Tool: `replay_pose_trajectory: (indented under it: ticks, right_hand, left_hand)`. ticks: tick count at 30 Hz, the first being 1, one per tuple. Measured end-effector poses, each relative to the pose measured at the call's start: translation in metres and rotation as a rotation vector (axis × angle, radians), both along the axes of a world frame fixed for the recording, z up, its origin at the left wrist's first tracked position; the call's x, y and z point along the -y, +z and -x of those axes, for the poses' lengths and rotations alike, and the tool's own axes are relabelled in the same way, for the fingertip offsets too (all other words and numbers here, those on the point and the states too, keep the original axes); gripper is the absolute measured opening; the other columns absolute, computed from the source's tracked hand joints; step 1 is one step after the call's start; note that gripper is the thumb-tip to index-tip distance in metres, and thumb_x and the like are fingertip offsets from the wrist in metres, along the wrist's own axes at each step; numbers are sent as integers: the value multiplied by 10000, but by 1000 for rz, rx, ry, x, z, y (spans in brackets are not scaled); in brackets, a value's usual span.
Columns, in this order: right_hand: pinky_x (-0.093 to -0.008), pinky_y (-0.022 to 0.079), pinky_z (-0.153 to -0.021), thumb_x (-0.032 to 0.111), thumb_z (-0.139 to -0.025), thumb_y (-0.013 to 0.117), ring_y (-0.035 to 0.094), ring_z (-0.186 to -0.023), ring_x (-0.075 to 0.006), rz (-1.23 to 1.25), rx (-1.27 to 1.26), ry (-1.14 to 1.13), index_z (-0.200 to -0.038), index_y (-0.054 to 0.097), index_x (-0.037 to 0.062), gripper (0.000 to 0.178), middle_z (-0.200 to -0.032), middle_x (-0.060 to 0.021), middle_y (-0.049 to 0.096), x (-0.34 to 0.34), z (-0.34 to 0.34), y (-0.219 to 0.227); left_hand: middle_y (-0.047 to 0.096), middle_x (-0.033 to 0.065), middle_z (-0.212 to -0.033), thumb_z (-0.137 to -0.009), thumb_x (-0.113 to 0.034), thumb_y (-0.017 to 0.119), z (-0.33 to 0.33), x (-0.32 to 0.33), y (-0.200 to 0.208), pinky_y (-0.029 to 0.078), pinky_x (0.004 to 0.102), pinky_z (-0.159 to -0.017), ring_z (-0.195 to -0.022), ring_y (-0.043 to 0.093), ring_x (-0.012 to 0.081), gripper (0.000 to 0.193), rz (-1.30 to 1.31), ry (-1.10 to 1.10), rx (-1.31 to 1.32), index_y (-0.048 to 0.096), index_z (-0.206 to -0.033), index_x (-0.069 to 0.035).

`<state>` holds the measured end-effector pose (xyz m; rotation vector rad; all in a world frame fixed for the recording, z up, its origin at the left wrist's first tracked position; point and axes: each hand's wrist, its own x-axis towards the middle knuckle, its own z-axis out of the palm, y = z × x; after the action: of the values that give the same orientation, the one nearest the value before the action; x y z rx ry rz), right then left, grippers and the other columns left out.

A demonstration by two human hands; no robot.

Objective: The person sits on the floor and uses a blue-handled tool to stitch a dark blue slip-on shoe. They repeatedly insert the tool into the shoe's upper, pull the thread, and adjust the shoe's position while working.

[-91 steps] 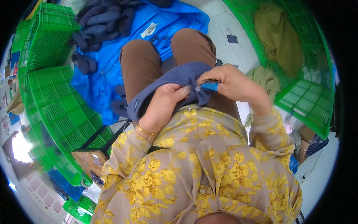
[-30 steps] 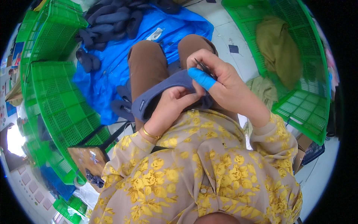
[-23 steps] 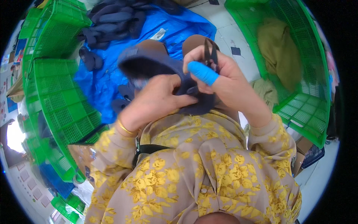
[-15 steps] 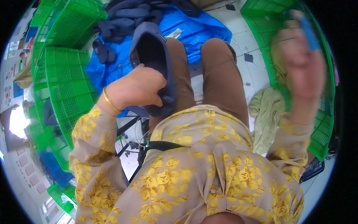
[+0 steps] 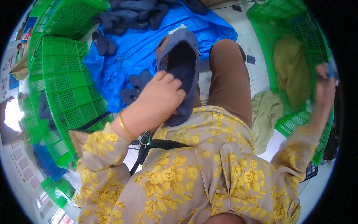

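Observation:
My left hand (image 5: 153, 99) is closed on the near left rim of a dark blue slip-on shoe (image 5: 180, 36). The shoe sits over my left thigh with its opening facing up and its toe pointing away. Off to the right, my right hand (image 5: 325, 84) is raised by the outer side of a green crate, smeared by motion. Something blue (image 5: 330, 69) shows at its fingers; whether it is worn or held I cannot make out. Beyond my left hand, more dark blue shoes (image 5: 140, 83) lie on a blue plastic sheet (image 5: 119, 71).
Many dark blue shoes (image 5: 130, 15) are heaped at the far end of the sheet, with a pair (image 5: 103, 43) apart from them. Green mesh crates (image 5: 71, 99) stand on the left. The right green crate (image 5: 261, 41) holds an olive cloth (image 5: 292, 71); a pale green cloth (image 5: 266, 112) lies beside it.
My left hand has shifted right with the shoe, uncovering shoes on the sheet. My right hand has moved outward and nearer to me, past the olive cloth.

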<state>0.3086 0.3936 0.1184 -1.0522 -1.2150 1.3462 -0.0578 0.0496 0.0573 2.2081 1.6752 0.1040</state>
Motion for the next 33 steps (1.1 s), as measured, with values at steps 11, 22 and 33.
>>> replay_pose_trajectory:
  ticks: [11, 22, 33]
  right_hand:
    - [-384, 524, -700, 6, -824, 614, 669, -817, -346, -276, 482, 1208, -1072, 639, 65, 257, -895, -178, 671, 248, 179, -86]
    - [-367, 530, -717, -2, -793, 617, 677, -823, -333, -124, 518, 1331, -1028, 691, 52, 252, -923, -179, 686, 241, 180, -78]
    - [-391, 529, -727, 16, -810, 608, 666, -858, -351, -242, 491, 1345, -1042, 675, 64, 246, -940, -159, 687, 242, 183, -80]
  left_hand:
    - [516, 64, -750, -725, -238, 794, -20, 62, -10, 408, 360, -641, -713, 513, 265, 286, -159, 521, 329, 619, -860, -55]
    - [492, 52, -758, -769, -101, 735, -17, 71, -15, 378, 337, -662, -743, 482, 228, 163, -43, 588, 617, 629, -886, -62]
    - [488, 37, -754, -763, -91, 747, -16, 71, -18, 375, 326, -665, -725, 468, 219, 167, -87, 547, 665, 629, -881, -72]
